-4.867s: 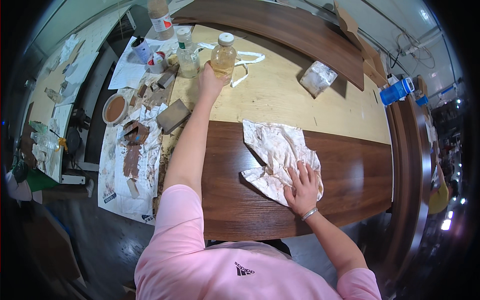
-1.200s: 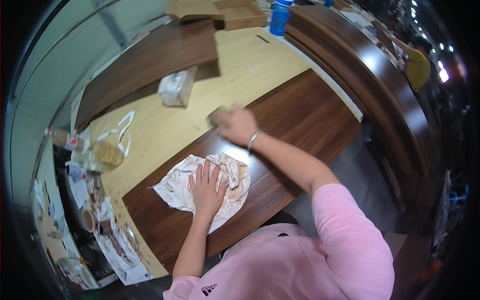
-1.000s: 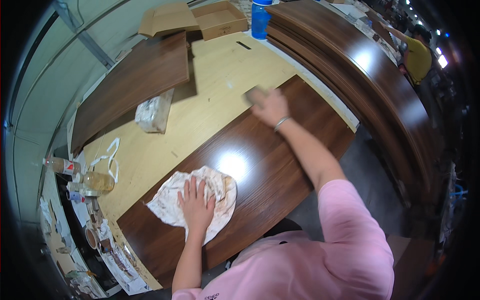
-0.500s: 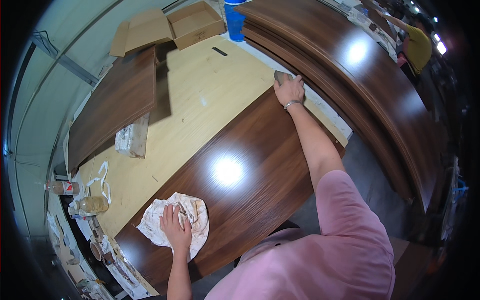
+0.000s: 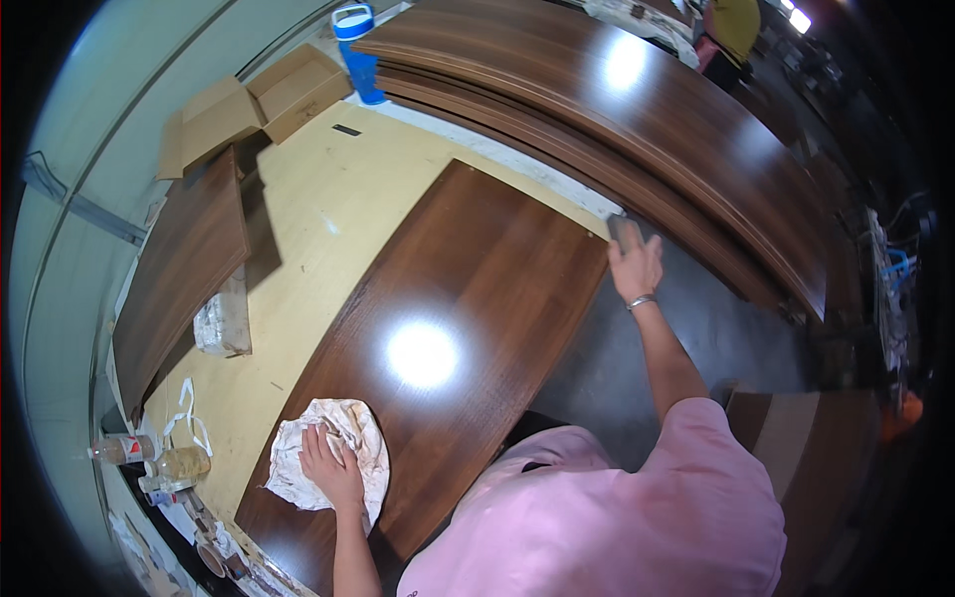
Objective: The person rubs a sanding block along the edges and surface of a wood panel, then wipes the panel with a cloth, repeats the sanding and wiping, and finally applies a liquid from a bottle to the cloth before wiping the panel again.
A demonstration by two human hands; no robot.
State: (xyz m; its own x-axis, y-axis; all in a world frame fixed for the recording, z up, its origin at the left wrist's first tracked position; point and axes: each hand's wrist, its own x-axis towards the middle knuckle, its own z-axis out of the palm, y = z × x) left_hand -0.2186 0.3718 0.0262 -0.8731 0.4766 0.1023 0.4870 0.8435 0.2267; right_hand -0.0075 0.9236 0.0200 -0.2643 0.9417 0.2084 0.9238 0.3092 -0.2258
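A dark brown, glossy wood-grain panel (image 5: 487, 269) lies in front of me. At its near left end a crumpled, stained white cloth (image 5: 370, 453) is spread out. My left hand (image 5: 333, 473) lies on this cloth, fingers stretched over it. My right hand (image 5: 637, 269), wearing a metal bracelet, is just past the panel's far right corner, held around a small grey block (image 5: 619, 230) that looks like a sanding block. The right fingers are slightly blurred.
A stack of brown panels (image 5: 557, 60) stands beyond the pale worktable (image 5: 328, 189). At left, another panel (image 5: 184, 279) leans over a wrapped block (image 5: 224, 323). A cardboard box (image 5: 298, 95), blue jug (image 5: 363, 60) and bottles (image 5: 184, 463) sit around. Another person (image 5: 734, 30) is far right.
My right hand has slid with the block along the panel's far end toward the right and past the corner. The view has turned. My left hand stays on the cloth.
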